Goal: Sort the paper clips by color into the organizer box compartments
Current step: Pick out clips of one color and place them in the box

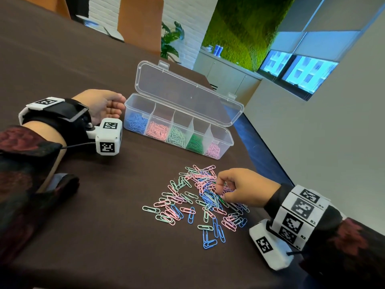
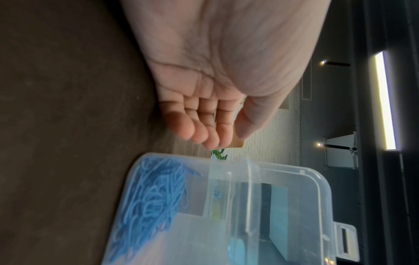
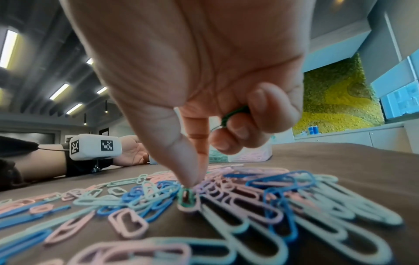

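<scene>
A clear organizer box [image 1: 228, 137] stands open and holds, from left to right, blue [image 1: 135, 122], pink [image 1: 157, 130], mint, dark green [image 1: 194, 143] and pale pink clips. A loose pile of mixed clips [image 1: 187, 203] lies in front of it. My right hand [image 1: 220, 191] is on the pile; its thumb and forefinger pinch a dark green clip [image 3: 187, 197] against the table. Its curled back fingers hold another dark green clip [image 3: 233, 114]. My left hand [image 1: 104, 105] rests on its side by the box's left end, fingers relaxed, holding nothing.
The box's lid [image 1: 181, 90] stands up behind the compartments. A dark brown cloth covers the table [image 1: 104, 236], whose right edge runs close behind my right wrist. An orange chair [image 1: 139, 24] stands at the far side.
</scene>
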Action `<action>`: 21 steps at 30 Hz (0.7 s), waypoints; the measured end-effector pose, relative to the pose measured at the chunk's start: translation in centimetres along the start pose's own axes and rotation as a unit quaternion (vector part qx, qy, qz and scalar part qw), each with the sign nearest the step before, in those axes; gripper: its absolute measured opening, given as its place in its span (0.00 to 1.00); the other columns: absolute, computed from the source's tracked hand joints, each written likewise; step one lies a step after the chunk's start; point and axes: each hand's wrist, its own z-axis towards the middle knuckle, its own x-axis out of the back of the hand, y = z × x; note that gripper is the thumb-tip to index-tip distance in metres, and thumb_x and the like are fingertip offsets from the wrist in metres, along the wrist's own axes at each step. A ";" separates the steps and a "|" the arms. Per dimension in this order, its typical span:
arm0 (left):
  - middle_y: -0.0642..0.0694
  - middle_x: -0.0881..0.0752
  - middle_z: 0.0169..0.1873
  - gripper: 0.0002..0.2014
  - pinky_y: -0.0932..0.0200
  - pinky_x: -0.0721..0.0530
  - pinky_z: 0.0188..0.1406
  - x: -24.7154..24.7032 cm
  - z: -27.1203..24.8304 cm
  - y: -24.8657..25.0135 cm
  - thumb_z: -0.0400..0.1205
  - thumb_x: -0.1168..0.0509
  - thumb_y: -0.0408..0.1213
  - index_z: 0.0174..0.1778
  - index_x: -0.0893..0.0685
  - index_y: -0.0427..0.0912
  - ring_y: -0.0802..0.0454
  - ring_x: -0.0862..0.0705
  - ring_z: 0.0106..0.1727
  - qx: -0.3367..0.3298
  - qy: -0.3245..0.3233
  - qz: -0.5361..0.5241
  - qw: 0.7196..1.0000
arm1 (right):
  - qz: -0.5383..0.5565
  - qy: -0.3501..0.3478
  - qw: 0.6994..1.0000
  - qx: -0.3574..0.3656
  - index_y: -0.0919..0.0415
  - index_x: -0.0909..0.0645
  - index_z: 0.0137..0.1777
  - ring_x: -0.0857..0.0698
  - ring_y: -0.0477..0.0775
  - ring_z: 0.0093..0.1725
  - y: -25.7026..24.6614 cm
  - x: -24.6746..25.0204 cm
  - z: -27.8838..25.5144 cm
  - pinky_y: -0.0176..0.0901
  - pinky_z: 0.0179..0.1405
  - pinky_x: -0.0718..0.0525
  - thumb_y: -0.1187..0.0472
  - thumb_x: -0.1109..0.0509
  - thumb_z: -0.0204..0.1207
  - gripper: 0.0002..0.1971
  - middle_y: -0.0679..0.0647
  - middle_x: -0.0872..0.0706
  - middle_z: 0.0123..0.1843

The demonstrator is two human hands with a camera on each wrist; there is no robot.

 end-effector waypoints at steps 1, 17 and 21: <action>0.49 0.23 0.32 0.09 0.71 0.22 0.24 0.0 0.0 0.0 0.85 0.42 0.38 0.40 0.22 0.44 0.58 0.26 0.29 0.001 0.000 0.001 1.000 | -0.017 -0.004 1.000 -0.008 0.52 0.20 0.45 0.28 0.39 0.30 0.1 0.1 0.1 0.28 0.28 0.33 0.64 0.32 0.75 0.05 0.42 0.28 0.30; 0.49 0.23 0.32 0.08 0.70 0.22 0.26 0.0 0.1 -0.1 0.85 0.42 0.38 0.41 0.22 0.44 0.58 0.26 0.30 -0.002 -0.002 0.005 1.000 | -0.047 -0.008 0.998 -0.051 0.51 0.22 0.39 0.27 0.38 0.32 1.0 0.2 0.1 0.28 0.28 0.34 0.61 0.31 0.74 0.05 0.41 0.24 0.32; 0.49 0.22 0.32 0.08 0.71 0.21 0.22 0.1 0.2 -0.1 0.84 0.42 0.37 0.40 0.21 0.44 0.58 0.25 0.29 -0.003 0.000 0.005 1.000 | -0.048 -0.013 0.997 -0.059 0.48 0.28 0.32 0.26 0.39 0.32 1.1 -0.4 0.4 0.30 0.28 0.33 0.61 0.30 0.73 0.12 0.43 0.24 0.32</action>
